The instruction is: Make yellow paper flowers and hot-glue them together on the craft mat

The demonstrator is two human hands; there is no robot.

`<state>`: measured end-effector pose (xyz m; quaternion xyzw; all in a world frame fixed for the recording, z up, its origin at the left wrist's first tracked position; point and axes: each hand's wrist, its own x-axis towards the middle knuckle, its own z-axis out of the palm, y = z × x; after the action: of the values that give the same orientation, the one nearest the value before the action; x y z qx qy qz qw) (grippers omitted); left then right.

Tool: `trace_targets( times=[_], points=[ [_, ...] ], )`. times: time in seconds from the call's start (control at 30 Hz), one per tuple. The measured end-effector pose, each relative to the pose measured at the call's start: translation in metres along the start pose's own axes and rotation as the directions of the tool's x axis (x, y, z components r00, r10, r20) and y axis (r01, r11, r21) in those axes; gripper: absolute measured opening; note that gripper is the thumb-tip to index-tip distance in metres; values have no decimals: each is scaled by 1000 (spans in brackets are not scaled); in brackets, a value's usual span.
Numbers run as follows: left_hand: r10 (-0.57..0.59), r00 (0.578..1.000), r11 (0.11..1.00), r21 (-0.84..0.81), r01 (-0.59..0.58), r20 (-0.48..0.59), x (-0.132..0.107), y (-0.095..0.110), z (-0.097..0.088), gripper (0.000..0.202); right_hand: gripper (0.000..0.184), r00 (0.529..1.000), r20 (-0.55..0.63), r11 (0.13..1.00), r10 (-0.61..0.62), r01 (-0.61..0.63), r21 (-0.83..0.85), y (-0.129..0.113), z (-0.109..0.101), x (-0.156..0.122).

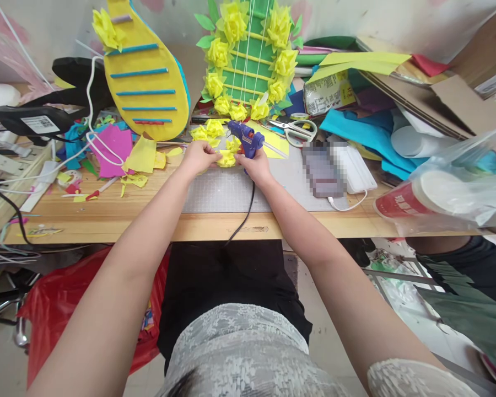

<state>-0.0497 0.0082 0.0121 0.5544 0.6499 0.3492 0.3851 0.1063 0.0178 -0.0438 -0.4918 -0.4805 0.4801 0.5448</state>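
Observation:
My left hand (201, 156) pinches the left edge of a small yellow paper flower (226, 159) above the grey cutting mat (215, 190). My right hand (257, 166) is closed around the handle of a blue glue gun (248, 138); its thumb side reaches the flower's right edge. A clear glue stick (276, 150) sticks out of the gun's back, and a black cord (248, 212) runs down over the table edge. More yellow paper flowers (209, 130) lie just behind my left hand. Part of the gun's handle is hidden by my fingers.
Behind stand a green stringed paper instrument (248, 66) ringed with yellow flowers and a yellow pear-shaped one (146, 82). Scissors (297, 131), a blurred phone (323, 168), a white power bank (355, 165) and a bagged cup (413, 196) lie right. Paper scraps (111, 149) lie left.

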Motion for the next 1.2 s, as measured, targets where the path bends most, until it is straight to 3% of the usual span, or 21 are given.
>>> trace_targets(
  times=[0.27,0.8,1.03,1.2],
  points=[
    [-35,999,996,-76,36,13,-8,9,3,27,25,998,-38,990,-56,51,-129,-3,0,-1],
    [-80,996,990,-114,84,41,-9,10,0,24,24,999,-29,995,-39,36,-91,-7,-2,-5],
    [-196,981,971,-142,194,6,-5,15,-3,22,26,995,-95,996,0,-8,-88,-14,-7,-4],
    [-171,984,980,-113,166,-42,4,18,-4,19,25,994,-111,1000,10,-13,-29,-22,-16,-5]
  ],
)
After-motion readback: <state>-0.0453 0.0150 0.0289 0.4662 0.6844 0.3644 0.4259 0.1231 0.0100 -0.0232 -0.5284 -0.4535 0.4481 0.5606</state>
